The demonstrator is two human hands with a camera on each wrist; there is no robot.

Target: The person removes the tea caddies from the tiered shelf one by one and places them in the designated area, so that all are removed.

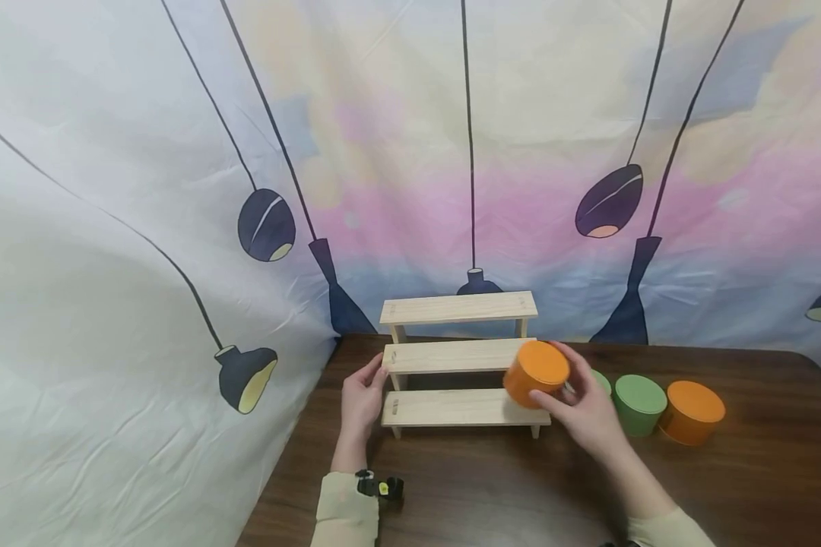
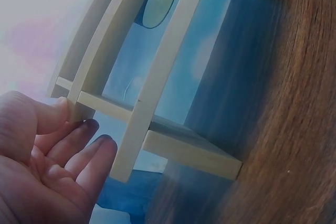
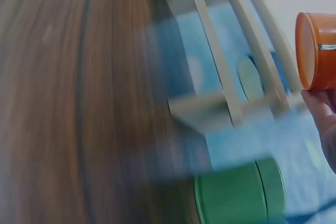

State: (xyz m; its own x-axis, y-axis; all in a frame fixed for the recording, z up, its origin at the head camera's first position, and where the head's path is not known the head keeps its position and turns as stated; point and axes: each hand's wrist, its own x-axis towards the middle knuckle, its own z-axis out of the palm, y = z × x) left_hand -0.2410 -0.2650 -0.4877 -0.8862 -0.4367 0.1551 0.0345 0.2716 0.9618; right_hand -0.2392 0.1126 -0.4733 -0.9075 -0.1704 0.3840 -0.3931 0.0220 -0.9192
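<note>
A three-tier wooden shelf [image 1: 461, 355], pale and step-like, stands on the brown table. My left hand [image 1: 362, 399] pinches the left end of its middle tier, with the thumb against the edge in the left wrist view and the other fingers [image 2: 97, 156] curled below. My right hand [image 1: 584, 406] grips a round orange tin [image 1: 539, 372] with a flat lid, thumb in front. In the head view the tin overlaps the right ends of the lower and middle tiers. The right wrist view shows the orange tin [image 3: 320, 51] raised beside the shelf, partly cut off.
To the right of the shelf stand a green tin [image 1: 640, 404] and another orange tin [image 1: 692, 412], side by side. A second green tin [image 1: 600, 382] is mostly hidden behind my right hand. A printed cloth backdrop [image 1: 410, 152] hangs behind the table.
</note>
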